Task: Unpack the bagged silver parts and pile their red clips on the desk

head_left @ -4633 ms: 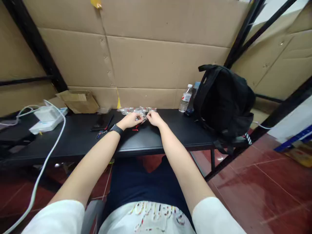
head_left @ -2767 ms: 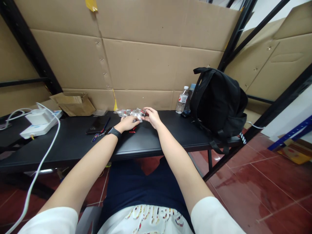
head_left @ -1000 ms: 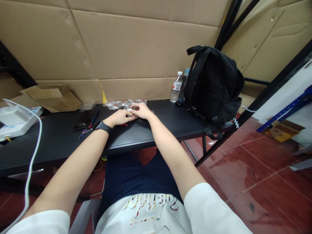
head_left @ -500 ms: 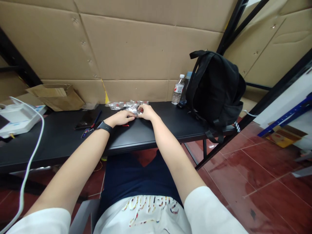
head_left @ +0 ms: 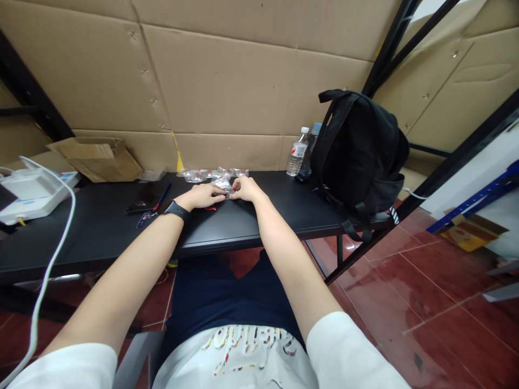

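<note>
My left hand (head_left: 205, 195), with a dark watch (head_left: 177, 209) on its wrist, lies low over the table; its thumb and fingertips close on the near edge of a crinkled clear plastic bag (head_left: 221, 182). Facing it, my right hand (head_left: 246, 189) has thumb and index finger pinched on the same bag, where a small red bit shows at the fingertips. What that red bit is I cannot make out. Just behind both hands, more clear plastic packets (head_left: 194, 175) with red spots lie in a row. A small red piece (head_left: 210, 208) rests under my left hand.
Left of my hands lie a dark flat object (head_left: 140, 207), a pen (head_left: 163, 195) and a brown paper bag (head_left: 97, 159). A white device (head_left: 36, 197) with a cable stands further left. To the right are a water bottle (head_left: 297, 153) and a black backpack (head_left: 360, 162). Cardboard (head_left: 227, 81) walls the back.
Both hands stay at the plastic bag with only slight finger movement; the red bit at my right fingertips shows a little differently. The whole view has shifted slightly.
</note>
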`<state>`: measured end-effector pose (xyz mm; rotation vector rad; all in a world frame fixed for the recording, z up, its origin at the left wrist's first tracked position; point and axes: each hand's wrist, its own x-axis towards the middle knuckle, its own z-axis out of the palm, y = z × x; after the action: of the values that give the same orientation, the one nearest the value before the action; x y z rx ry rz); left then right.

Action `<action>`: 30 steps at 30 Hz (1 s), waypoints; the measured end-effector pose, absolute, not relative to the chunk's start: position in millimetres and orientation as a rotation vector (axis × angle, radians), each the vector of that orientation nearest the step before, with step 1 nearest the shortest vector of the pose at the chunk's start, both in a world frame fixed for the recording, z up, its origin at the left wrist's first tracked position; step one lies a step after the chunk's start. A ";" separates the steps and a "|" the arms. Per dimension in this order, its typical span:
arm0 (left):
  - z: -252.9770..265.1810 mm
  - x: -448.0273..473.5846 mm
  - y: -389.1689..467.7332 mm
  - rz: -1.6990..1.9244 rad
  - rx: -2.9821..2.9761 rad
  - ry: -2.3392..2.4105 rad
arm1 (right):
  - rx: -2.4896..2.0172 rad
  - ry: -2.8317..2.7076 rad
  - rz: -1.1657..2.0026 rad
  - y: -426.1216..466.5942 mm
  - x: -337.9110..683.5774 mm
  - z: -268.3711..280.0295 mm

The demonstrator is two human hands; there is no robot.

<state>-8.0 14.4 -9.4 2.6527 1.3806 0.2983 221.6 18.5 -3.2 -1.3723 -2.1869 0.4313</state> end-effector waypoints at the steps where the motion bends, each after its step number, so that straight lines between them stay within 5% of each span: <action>1: -8.3 -9.0 13.2 0.299 2.643 1.379 | -1.405 -2.183 0.414 17.3 222.0 -2.0; 14: 8.2 -6.7 -5.9 0.201 2.578 1.179 | -1.614 -2.089 0.251 12.8 226.5 4.8; 30: 4.6 -6.4 -2.2 0.126 2.607 1.288 | -1.271 -2.231 0.387 19.9 225.6 -1.9</action>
<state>-6.4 -2.2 4.6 2.6068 1.2880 0.1258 225.6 19.9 -1.9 -1.2712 -2.2309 0.3870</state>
